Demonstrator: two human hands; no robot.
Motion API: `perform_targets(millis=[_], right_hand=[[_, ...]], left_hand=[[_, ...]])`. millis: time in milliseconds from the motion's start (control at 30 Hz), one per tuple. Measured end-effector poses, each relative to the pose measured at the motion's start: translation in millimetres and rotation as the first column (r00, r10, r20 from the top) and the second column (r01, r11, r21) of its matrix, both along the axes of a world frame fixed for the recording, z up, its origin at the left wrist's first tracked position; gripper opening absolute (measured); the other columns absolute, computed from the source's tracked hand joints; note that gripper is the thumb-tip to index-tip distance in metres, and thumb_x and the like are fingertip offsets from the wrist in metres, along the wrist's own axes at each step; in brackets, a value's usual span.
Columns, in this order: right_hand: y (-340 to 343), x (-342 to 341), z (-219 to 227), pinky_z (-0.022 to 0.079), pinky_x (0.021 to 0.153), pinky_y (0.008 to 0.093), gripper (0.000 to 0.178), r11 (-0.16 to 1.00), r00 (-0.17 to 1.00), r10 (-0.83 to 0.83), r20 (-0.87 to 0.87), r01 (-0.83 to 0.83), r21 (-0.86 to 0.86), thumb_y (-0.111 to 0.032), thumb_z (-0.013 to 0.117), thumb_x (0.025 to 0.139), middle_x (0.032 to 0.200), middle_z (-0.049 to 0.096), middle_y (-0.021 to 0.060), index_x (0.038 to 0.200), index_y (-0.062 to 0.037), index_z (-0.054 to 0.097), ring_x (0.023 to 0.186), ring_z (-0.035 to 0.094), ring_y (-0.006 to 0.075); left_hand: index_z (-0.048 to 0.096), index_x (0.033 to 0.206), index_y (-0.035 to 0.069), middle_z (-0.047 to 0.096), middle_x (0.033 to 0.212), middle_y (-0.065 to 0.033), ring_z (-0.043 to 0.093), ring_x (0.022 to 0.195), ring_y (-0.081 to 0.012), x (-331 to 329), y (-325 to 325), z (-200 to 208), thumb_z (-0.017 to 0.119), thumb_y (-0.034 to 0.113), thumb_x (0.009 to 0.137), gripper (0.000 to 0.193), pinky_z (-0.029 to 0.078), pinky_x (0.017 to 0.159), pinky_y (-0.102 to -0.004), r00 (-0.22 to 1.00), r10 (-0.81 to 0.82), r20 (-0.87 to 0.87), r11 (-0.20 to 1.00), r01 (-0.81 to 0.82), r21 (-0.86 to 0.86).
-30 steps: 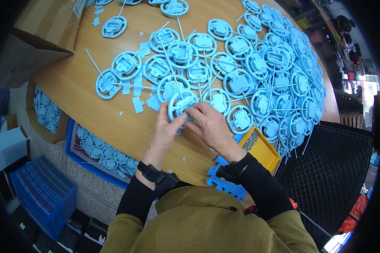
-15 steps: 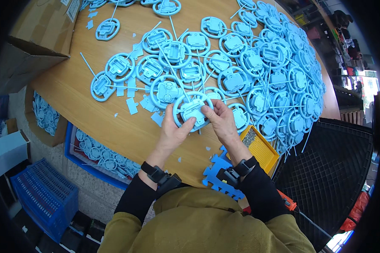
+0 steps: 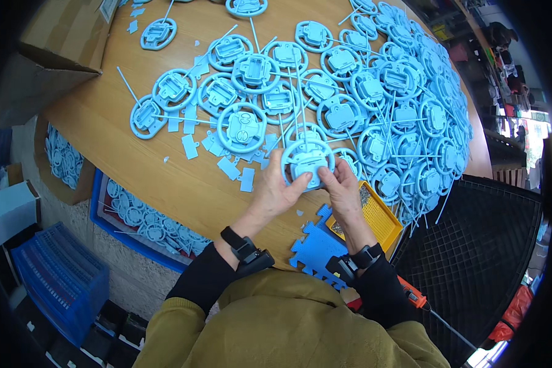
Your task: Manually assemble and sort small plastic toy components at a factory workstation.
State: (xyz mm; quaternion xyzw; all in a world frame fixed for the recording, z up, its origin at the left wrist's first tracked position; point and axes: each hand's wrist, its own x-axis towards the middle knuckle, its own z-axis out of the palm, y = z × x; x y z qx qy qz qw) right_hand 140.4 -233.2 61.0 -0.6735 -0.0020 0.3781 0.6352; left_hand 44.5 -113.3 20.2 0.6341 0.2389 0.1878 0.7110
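Between both hands, over the near side of the table, is a light-blue plastic ring [image 3: 308, 161] with a box-like centre. Thin rods run up beside it; I cannot tell which one belongs to it. My left hand [image 3: 273, 191] grips its lower left rim, thumb on the front. Closed on the lower right is my right hand [image 3: 342, 189], its thumb pressing near the bottom of the centre. Just beyond lies another light-blue ring [image 3: 241, 127] with raised shapes on its face. Small flat light-blue covers [image 3: 246, 180] are scattered left of my left hand.
A large heap of similar rings [image 3: 405, 113] fills the table's right side. A yellow tray [image 3: 383, 219] of small metal parts and a blue foam mat [image 3: 319, 246] sit near my right forearm. An orange-handled tool [image 3: 413, 294] is at lower right; a cardboard box [image 3: 64, 37] stands far left.
Both hands have brought the held ring slightly right and nearer me, and it now looks tilted. A flat cover beside my left hand has come into fuller view.
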Motion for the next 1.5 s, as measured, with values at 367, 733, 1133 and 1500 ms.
perform_targets(millis=[367, 733, 1133, 1500], right_hand=[[-18.8, 59.8, 21.9, 0.052, 0.082, 0.0308, 0.049, 0.884, 0.968, -0.24, -0.071, 0.248, 0.397, -0.015, 0.06, 0.089, 0.124, 0.055, 0.0112, 0.133, -0.0059, 0.042, 0.098, 0.062, 0.0198], [55.5, -9.6, -51.2, 0.052, 0.068, 0.0417, 0.02, 0.514, 0.091, 0.856, 0.509, -0.241, -0.823, -0.016, 0.065, 0.078, 0.086, 0.06, 0.0126, 0.094, -0.004, 0.061, 0.083, 0.062, 0.0316], [56.9, -13.5, -12.4, 0.052, 0.071, 0.0377, 0.047, 0.836, 0.423, 0.548, 0.722, -0.249, -0.489, -0.003, 0.052, 0.084, 0.095, 0.061, 0.0162, 0.131, -0.0076, 0.048, 0.083, 0.063, 0.0304], [57.5, -10.4, 7.7, 0.048, 0.067, 0.0451, 0.048, 0.854, 0.464, 0.509, 0.725, -0.169, -0.492, 0.0, 0.055, 0.078, 0.086, 0.055, 0.0176, 0.126, -0.0031, 0.051, 0.078, 0.058, 0.0381]], left_hand=[[0.054, 0.109, -0.001, 0.055, 0.077, -0.0049, 0.054, 0.063, -0.0144, -54.3, 89.7, -18.1, 0.08, 0.025, 0.073, 0.051, 0.045, 0.055, -0.0296, 0.776, 0.399, -0.488, 0.884, -0.184, 0.43], [0.058, 0.089, 0.003, 0.062, 0.089, -0.0122, 0.059, 0.085, -0.0226, -25.8, 117.3, -29.4, 0.074, 0.028, 0.078, 0.032, 0.046, 0.068, -0.0351, 0.794, 0.427, -0.433, 0.809, -0.12, 0.576], [0.046, 0.133, 0.003, 0.058, 0.119, -0.0149, 0.057, 0.111, -0.0227, -17.2, 81.5, -6.1, 0.05, 0.023, 0.098, 0.041, 0.047, 0.096, -0.0341, 0.932, 0.349, 0.097, 0.63, -0.157, -0.761], [0.042, 0.134, 0.001, 0.055, 0.124, -0.0104, 0.055, 0.114, -0.0205, -13.5, 52.8, 5.5, 0.048, 0.02, 0.097, 0.042, 0.045, 0.096, -0.0367, 0.961, 0.238, 0.142, 0.611, -0.034, -0.791]])
